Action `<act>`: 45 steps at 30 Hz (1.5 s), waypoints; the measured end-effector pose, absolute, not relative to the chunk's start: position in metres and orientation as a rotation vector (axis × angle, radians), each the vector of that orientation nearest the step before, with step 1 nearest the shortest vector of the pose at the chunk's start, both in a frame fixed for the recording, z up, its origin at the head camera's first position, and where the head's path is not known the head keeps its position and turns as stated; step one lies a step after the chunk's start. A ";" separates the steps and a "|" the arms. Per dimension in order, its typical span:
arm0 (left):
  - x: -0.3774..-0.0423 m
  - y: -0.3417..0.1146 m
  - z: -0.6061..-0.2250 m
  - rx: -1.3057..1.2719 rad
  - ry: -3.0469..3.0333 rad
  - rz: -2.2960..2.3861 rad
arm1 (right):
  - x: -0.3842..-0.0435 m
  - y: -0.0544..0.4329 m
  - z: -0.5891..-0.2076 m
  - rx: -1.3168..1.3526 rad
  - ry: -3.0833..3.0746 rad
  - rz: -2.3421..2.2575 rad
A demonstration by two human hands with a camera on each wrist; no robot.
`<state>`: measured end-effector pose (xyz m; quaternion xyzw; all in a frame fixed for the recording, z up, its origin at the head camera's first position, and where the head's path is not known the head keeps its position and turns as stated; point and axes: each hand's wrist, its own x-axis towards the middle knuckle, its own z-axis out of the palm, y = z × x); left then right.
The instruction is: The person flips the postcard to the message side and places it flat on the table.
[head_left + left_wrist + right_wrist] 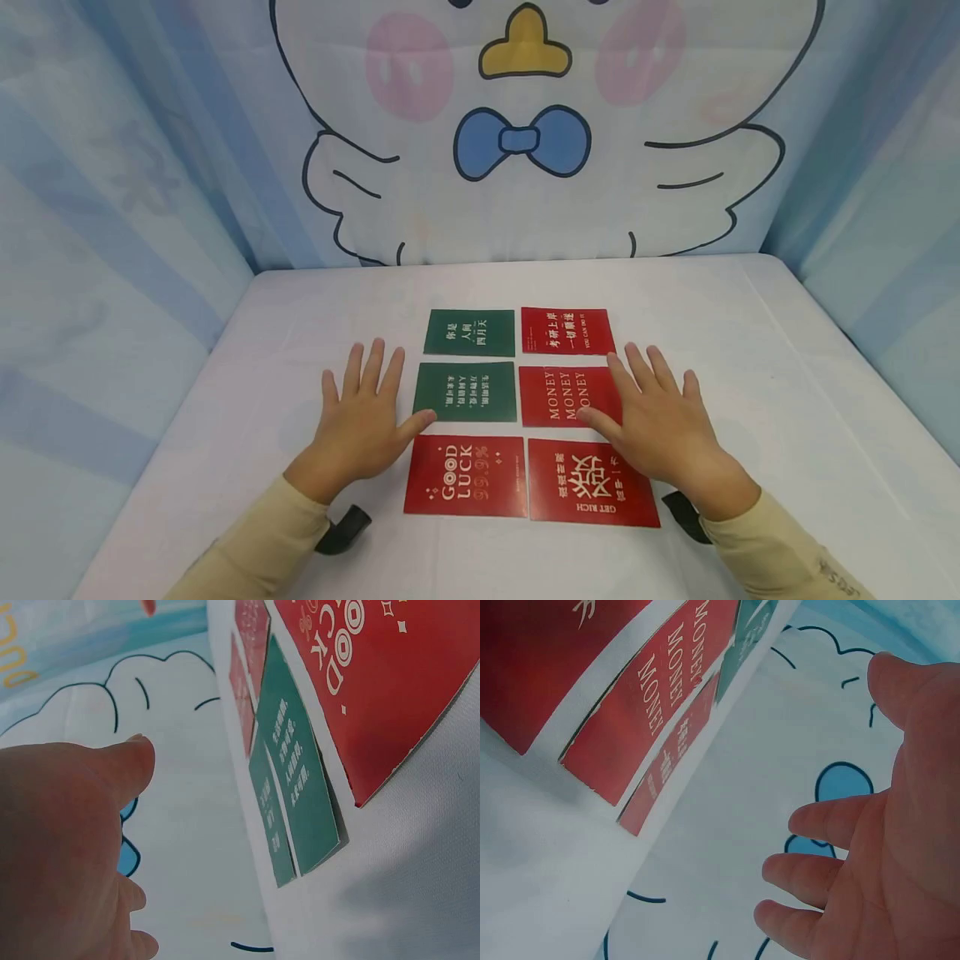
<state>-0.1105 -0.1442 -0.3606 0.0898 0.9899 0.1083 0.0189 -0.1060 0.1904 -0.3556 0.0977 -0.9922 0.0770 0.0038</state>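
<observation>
Several printed cards lie flat in two columns between my hands in the head view. The left column has a green card (470,332) at the back, another green card (465,392) in the middle and a red GOOD LUCK card (467,476) in front. On the right are a red card (567,331), a red MONEY card (555,397) and a red GET RICH card (592,483). My left hand (363,421), fingers spread, is beside the left column, its thumb overlapping the middle green card. My right hand (660,421) is spread too, overlapping the MONEY and GET RICH cards. Neither holds anything.
A white cloth covers the table (300,308). Behind it hangs a curtain (525,217) with a cartoon bird and blue bow tie, and patterned blue curtains (112,250) stand at both sides. A dark strap end (343,530) sticks out by the left wrist.
</observation>
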 end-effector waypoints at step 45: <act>-0.076 -0.155 -0.394 0.602 2.805 0.442 | -0.080 0.115 -0.388 0.936 -3.215 0.464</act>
